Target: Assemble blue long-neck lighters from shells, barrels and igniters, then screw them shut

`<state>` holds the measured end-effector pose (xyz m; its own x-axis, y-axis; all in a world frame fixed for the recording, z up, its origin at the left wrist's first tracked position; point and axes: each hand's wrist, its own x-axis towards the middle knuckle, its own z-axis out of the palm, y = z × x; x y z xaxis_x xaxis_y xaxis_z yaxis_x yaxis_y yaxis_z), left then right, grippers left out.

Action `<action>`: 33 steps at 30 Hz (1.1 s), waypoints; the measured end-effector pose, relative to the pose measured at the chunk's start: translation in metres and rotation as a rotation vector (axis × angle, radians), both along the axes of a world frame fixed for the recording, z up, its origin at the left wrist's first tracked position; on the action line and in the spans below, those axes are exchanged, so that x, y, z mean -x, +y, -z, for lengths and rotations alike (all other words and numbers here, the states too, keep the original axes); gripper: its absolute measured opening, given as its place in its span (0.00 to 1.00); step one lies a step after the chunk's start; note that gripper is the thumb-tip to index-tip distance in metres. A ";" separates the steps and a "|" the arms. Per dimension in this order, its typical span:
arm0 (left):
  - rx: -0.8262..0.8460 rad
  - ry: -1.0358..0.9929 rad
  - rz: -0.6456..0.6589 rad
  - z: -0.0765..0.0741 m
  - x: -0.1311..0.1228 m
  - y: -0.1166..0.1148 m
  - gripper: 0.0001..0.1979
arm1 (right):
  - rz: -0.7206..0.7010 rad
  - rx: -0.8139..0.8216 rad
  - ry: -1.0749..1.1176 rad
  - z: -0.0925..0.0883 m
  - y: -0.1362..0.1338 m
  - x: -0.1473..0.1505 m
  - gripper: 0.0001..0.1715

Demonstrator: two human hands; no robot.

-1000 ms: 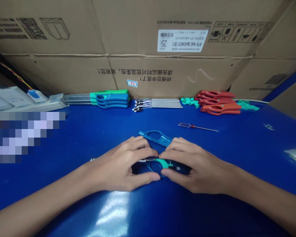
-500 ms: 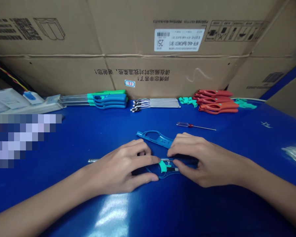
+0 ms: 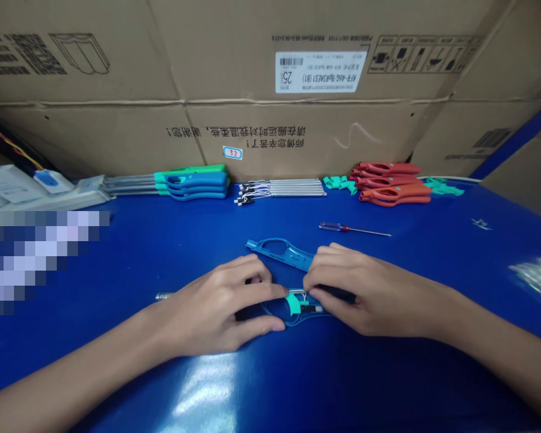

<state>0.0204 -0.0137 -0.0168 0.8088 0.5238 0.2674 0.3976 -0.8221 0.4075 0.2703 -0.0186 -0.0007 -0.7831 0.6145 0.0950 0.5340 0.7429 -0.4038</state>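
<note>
On the blue table lies a half-assembled lighter: a blue handle shell with a teal trigger and thin wires inside, its metal tube tip poking out left of my wrist. My left hand is closed around the shell's left part, thumb below and fingers above. My right hand pinches the shell's right part, fingertips by the wires at the trigger. A second blue shell half lies loose just behind both hands.
Along the back stand cardboard boxes. In front of them lie finished blue-green lighters, a bundle of metal tubes with wires, teal triggers, red shells. A small screwdriver lies mid-table. White items sit far left.
My right hand drew back to the right off the trigger, baring the teal trigger and wires, then its fingertips came back to the wires. My left hand kept its hold.
</note>
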 end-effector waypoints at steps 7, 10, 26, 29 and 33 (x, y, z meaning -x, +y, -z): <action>-0.038 -0.060 -0.030 0.001 0.000 -0.002 0.19 | -0.012 -0.016 -0.001 0.000 0.001 0.002 0.08; -0.015 -0.045 -0.042 0.001 0.000 -0.002 0.18 | -0.008 -0.023 0.006 0.001 0.001 0.001 0.08; 0.034 -0.022 -0.031 -0.001 0.000 -0.002 0.13 | -0.033 -0.079 0.063 0.005 0.002 0.000 0.12; 0.042 -0.021 -0.033 -0.002 0.000 -0.002 0.13 | -0.027 -0.091 0.072 0.005 0.001 0.000 0.12; 0.049 -0.018 -0.033 -0.003 -0.001 -0.002 0.13 | -0.015 -0.105 0.082 0.004 0.000 0.001 0.13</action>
<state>0.0210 -0.0160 -0.0142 0.7861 0.5630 0.2551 0.4166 -0.7875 0.4542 0.2693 -0.0186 -0.0046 -0.7792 0.5859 0.2228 0.4906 0.7912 -0.3652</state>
